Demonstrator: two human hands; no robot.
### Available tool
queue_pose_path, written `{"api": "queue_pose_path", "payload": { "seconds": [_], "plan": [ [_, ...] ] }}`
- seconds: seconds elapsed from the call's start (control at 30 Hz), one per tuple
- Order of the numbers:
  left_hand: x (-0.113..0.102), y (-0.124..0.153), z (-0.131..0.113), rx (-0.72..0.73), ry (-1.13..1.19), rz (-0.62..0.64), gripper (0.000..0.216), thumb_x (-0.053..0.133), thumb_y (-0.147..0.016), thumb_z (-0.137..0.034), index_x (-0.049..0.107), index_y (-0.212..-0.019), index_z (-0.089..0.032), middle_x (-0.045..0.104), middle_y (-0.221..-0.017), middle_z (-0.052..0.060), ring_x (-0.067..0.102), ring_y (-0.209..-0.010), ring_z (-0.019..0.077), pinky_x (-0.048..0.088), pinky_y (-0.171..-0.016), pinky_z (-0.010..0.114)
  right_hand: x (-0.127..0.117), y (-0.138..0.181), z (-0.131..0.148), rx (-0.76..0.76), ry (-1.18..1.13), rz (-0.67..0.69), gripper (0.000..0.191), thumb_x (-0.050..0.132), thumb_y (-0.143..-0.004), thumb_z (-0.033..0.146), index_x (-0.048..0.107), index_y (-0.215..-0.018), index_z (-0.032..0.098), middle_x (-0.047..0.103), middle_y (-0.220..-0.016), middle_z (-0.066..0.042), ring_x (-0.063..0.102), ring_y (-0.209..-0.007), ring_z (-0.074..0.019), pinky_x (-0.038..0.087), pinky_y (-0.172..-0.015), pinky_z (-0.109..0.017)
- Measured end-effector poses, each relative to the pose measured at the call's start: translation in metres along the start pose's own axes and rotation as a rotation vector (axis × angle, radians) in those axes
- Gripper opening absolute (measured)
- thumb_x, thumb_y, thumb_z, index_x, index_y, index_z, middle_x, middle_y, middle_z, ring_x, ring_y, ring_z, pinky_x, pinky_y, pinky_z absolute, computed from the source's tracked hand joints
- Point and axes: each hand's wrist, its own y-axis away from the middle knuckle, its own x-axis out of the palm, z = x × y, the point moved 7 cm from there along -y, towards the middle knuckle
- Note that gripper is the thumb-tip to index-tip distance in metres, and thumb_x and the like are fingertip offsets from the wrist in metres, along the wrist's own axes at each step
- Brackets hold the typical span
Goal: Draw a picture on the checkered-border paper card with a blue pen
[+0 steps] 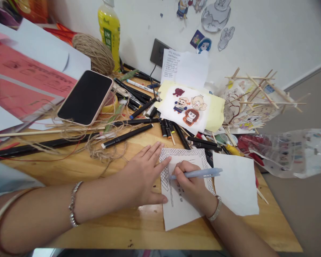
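Note:
A white sheet of paper (176,216) lies on the wooden table, with a cross-hatched border along its far and left edges and a few handwritten characters. My left hand (147,175) lies flat with fingers spread, its fingertips and thumb on the sheet's left edge. Above the sheet, my right hand (189,182) grips a light blue pen (203,173), its tip at the left border. Part of the writing is hidden under my right hand. Just right of it rests a blank white sheet (237,184).
Black markers (127,135) and twine (107,153) litter the table (117,221) behind my hands. A phone (85,98) sits at left, near a yellow drink bottle (108,30). Character drawings (187,107), a stick frame (264,89) and a clear plastic bag (291,153) are at right.

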Motion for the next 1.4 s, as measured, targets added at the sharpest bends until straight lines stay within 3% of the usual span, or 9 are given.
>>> {"api": "queue_pose_path", "payload": {
  "seconds": [0.27,0.5,0.73,1.4],
  "plan": [
    [-0.002,0.0,-0.001,-0.006,-0.009,0.022,0.099,0.056,-0.075,-0.074,0.035,-0.148,-0.011,0.017,-0.156,0.026,0.008,-0.146,0.0426,0.018,-0.114,0.058,-0.001,0.0,-0.001,0.018,0.008,-0.007,0.033,0.046,-0.091,0.028,0.038,-0.059,0.022,0.041,-0.055,0.004,0.039,-0.054,-0.0125,0.033,-0.052,-0.026],
    [-0.002,0.001,-0.001,0.024,-0.01,-0.045,0.098,0.056,-0.075,-0.075,0.038,-0.147,-0.011,0.02,-0.156,0.025,0.011,-0.146,0.0419,0.018,-0.115,0.057,-0.001,0.0,0.002,0.015,0.01,0.002,0.032,0.047,-0.09,0.028,0.039,-0.059,0.022,0.043,-0.055,0.004,0.039,-0.053,-0.0123,0.034,-0.051,-0.026],
    [-0.001,0.0,-0.001,-0.004,-0.042,0.009,0.099,0.053,-0.075,-0.077,0.036,-0.148,-0.013,0.02,-0.157,0.024,0.009,-0.146,0.0407,0.017,-0.115,0.055,0.0,0.001,0.002,-0.013,0.005,0.021,0.032,0.047,-0.09,0.029,0.043,-0.059,0.021,0.047,-0.057,0.002,0.045,-0.056,-0.0136,0.036,-0.055,-0.028],
    [0.0,0.001,0.0,0.016,0.002,-0.032,0.098,0.058,-0.074,-0.073,0.038,-0.147,-0.011,0.02,-0.156,0.025,0.01,-0.145,0.0433,0.017,-0.114,0.058,0.002,0.0,0.016,-0.088,0.111,0.072,0.031,0.045,-0.086,0.025,0.038,-0.056,0.023,0.045,-0.053,0.002,0.043,-0.052,-0.0141,0.033,-0.052,-0.029]
  ]
}}
